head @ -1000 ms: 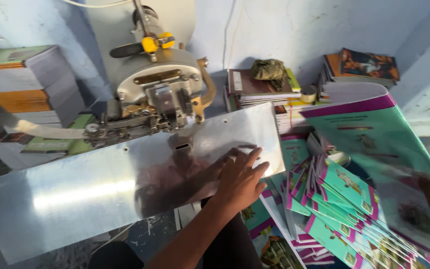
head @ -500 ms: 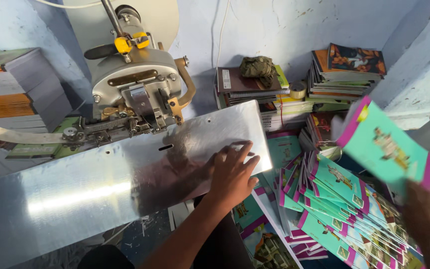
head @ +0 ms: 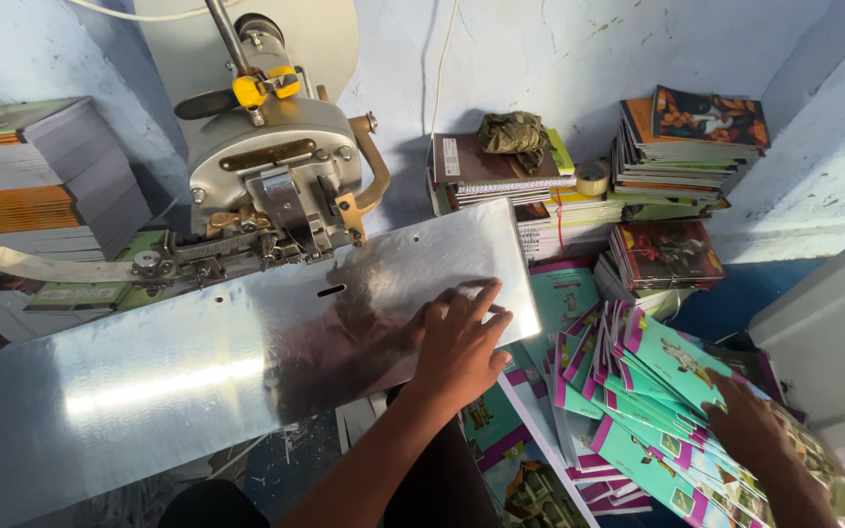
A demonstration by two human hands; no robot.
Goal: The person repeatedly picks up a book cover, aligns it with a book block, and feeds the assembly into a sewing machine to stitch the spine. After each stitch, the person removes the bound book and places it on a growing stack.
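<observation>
Left hand (head: 462,337) rests open, flat on our steel plate (head: 198,381), bracing us; right hand (head: 750,425) lies spread on fanned teal booklets (head: 657,391), steadying them.

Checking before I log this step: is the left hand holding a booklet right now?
No. The left hand lies flat and empty on the shiny metal plate, while the right hand rests on the fanned teal booklets.

Fanned teal-and-magenta booklets (head: 667,391), floor-level right
</observation>
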